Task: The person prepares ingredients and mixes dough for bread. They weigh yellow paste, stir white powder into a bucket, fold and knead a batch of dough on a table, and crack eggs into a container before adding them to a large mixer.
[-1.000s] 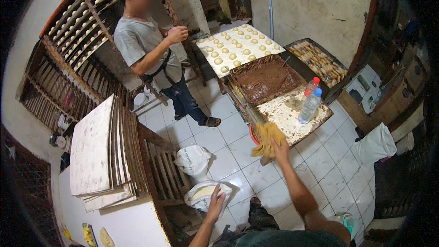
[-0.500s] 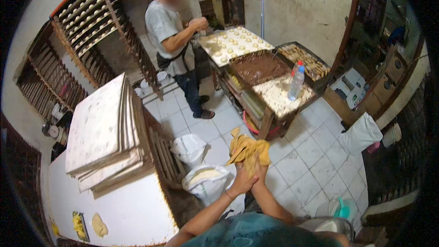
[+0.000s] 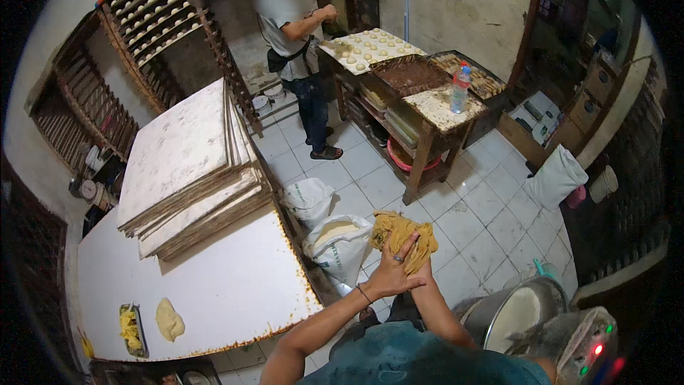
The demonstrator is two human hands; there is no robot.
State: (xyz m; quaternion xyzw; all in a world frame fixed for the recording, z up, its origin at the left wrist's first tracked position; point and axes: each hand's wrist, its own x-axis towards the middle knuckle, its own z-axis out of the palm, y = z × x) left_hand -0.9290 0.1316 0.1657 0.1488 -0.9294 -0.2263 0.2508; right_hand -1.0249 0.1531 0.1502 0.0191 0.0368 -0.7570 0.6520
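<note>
A crumpled mustard-yellow cloth (image 3: 395,228) is held in front of me. My left hand (image 3: 392,271) wears a ring and presses on the cloth, its fingers around the near part. My right hand (image 3: 420,278) is beneath the cloth and beside my left hand, gripping it, with most of its fingers hidden. Below them are an open white sack of pale powder (image 3: 331,246) and another white sack (image 3: 310,192). On the white worktable (image 3: 221,299) to my left lie a lump of dough (image 3: 169,319) and a small tray of yellow pieces (image 3: 132,329).
Stacked boards (image 3: 171,157) lie on the worktable. A co-worker (image 3: 299,71) stands by a wooden table bearing dough balls (image 3: 370,48), brown filling (image 3: 406,75) and bottles (image 3: 459,96). A large steel mixing bowl (image 3: 499,321), part of a machine (image 3: 591,342) and a sack (image 3: 556,178) are at right.
My hands came together on the cloth, which first was only in my right hand, and moved nearer me. The view shifted, showing the mixer at right. The co-worker now appears farther back.
</note>
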